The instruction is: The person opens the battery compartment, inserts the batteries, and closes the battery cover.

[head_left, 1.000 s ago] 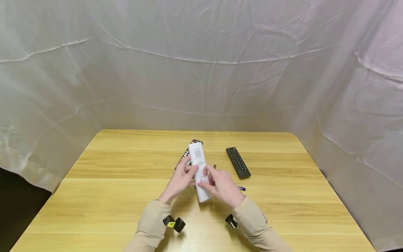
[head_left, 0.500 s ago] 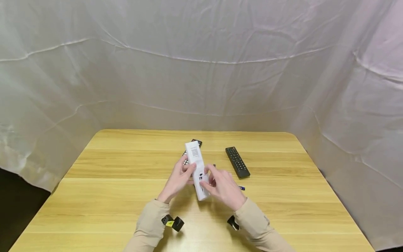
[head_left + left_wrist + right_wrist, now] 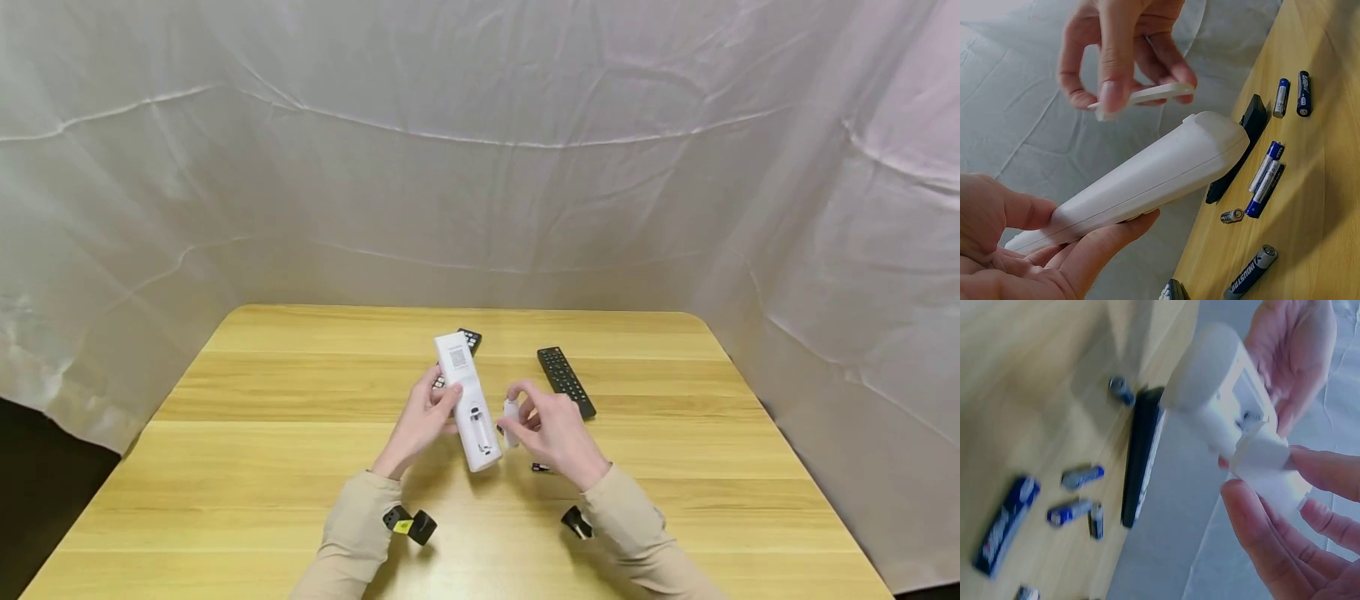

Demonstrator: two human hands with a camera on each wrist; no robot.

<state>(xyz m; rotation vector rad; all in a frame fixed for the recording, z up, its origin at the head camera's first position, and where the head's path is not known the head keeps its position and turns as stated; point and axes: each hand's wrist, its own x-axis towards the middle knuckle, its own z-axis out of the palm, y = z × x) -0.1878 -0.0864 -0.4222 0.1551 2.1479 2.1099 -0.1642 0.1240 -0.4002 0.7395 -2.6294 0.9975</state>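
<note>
My left hand (image 3: 420, 421) grips a white remote control (image 3: 470, 398) above the table, its back with a printed label facing up. Its battery compartment (image 3: 480, 431) is uncovered, and metal contacts show inside. Just right of the remote, my right hand (image 3: 558, 433) pinches the white battery cover (image 3: 512, 421) between thumb and fingers. In the left wrist view the cover (image 3: 1154, 94) hangs a little apart from the end of the remote (image 3: 1147, 172). In the right wrist view the cover (image 3: 1266, 462) partly hides the compartment.
A black remote (image 3: 566, 382) lies to the right on the wooden table (image 3: 262, 467). Another dark remote (image 3: 471, 340) lies partly hidden behind the white one. Several loose batteries are scattered about, among them a grey one (image 3: 1250, 272) and a blue-ended one (image 3: 1266, 165).
The battery cover has come off the white remote. My right hand has carried it to the right, exposing the compartment. My left hand has shifted slightly left with the remote.
</note>
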